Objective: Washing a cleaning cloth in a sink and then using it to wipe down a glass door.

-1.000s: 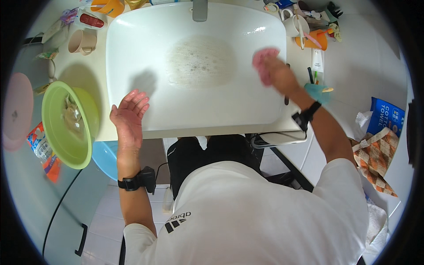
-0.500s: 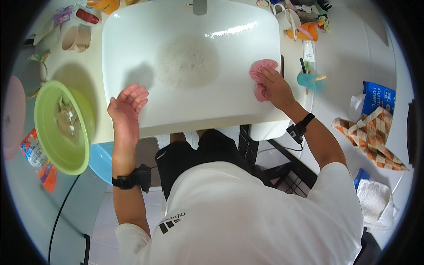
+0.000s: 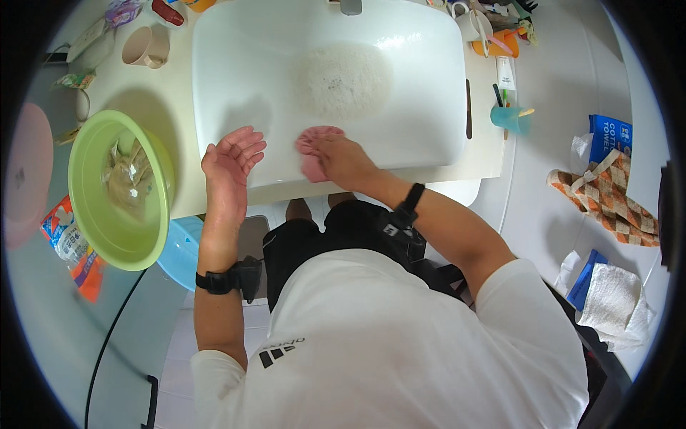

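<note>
A white sink point(image 3: 236, 53) lies in front of me with a pool of foamy, soapy water point(image 3: 343, 80) in its middle. My right hand point(image 3: 344, 159) presses a crumpled pink cloth point(image 3: 314, 166) against the sink's near rim, around the middle. Over the sink's near left corner hangs my left hand point(image 3: 232, 161), palm up, fingers spread and slightly curled, holding nothing. The underside of the cloth is hidden.
At the left, a green basin point(image 3: 82, 214) holds a beige cloth in water, with a blue basin point(image 3: 182, 254) below. A beige cup point(image 3: 145, 48) stands back left. On the right are a teal cup point(image 3: 511, 121), a white mug point(image 3: 471, 27) and a checked towel point(image 3: 607, 196).
My right hand has wiped leftward with the pink cloth, from the sink's right side to the middle of the near rim. The left hand stays raised and open. The view has shifted slightly.
</note>
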{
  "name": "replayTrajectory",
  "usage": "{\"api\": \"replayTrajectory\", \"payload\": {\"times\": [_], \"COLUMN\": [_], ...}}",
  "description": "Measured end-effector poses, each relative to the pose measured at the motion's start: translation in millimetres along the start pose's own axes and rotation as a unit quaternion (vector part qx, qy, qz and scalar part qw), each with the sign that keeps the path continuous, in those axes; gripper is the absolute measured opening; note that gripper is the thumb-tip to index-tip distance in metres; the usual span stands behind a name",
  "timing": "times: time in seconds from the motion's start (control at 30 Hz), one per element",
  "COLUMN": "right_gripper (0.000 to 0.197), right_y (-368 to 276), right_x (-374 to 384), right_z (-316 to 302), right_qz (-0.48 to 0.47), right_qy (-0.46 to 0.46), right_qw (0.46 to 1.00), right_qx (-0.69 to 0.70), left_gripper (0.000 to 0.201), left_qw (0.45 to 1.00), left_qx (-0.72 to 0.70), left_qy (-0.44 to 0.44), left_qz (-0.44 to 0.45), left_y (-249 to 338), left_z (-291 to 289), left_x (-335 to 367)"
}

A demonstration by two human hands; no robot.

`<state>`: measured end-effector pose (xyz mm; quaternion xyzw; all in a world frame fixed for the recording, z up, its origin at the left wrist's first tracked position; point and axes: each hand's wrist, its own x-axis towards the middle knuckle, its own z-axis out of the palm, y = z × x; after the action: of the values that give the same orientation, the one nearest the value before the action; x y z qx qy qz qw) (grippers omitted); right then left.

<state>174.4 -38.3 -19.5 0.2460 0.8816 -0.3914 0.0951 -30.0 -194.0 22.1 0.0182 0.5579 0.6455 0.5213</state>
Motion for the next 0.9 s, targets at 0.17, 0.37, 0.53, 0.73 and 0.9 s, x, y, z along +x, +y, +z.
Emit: {"api": "replayTrajectory", "payload": {"times": [0.17,0.37,0.53,0.73,0.9], "right_gripper": [0.027,0.021,0.02,0.027,0.033], "right_y": [61,95,-11,44,6], "right_x": [-42,-77,20,26,-39], "right_z": [-26,-42,7,-28,-36], "right_qz": [-0.01,0.018,-0.062,0.099,0.064], "right_qy": [0.108,0.183,0.081,0.033,0.043], "right_qw": [0.992,0.981,0.995,0.989,0.994], "right_qx": [0.057,-0.065,0.003,0.101,0.079], "left_gripper": [0.07,0.069,0.068,0.064,0.062], "left_qw": [0.999,1.0,0.999,0.996,0.996], "left_qx": [0.036,0.026,0.029,0.063,0.052], "left_qy": [-0.012,0.0,0.012,0.044,0.061], "left_qz": [0.015,0.015,0.01,0.041,0.039], "left_y": [20,21,21,46,30], "left_z": [3,-7,-8,-23,-42], "left_x": [5,9,-4,-8,-16]}}
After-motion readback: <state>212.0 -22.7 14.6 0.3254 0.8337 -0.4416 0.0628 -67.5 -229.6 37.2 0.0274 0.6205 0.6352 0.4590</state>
